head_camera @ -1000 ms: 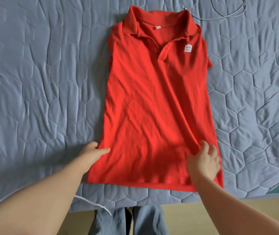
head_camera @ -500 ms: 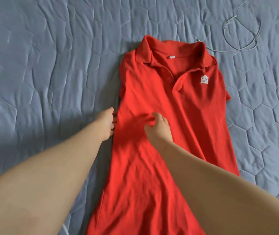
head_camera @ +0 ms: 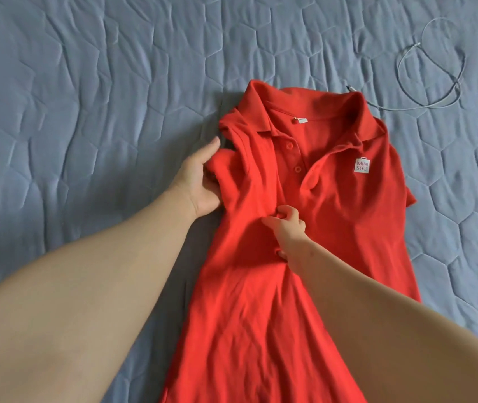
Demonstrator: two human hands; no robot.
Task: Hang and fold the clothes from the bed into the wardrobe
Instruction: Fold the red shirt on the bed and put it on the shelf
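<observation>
On the bed (head_camera: 86, 82), the left hand (head_camera: 198, 181) grips the red shirt (head_camera: 333, 213) by its sleeve; the right hand (head_camera: 288, 229) pinches its chest cloth.

Single view, head-worn, wide-angle: faces steeply down at the quilted bed (head_camera: 86, 82), close above it; red polo shirt (head_camera: 333, 228) centred; bed surface fills the frame.

Red polo shirt (head_camera: 333, 228) lies face-up on the grey quilted bedspread (head_camera: 86, 97); left hand (head_camera: 200, 181) grips its folded sleeve, right hand (head_camera: 288, 228) pinches chest fabric, white cable (head_camera: 435, 82) beside the collar
</observation>
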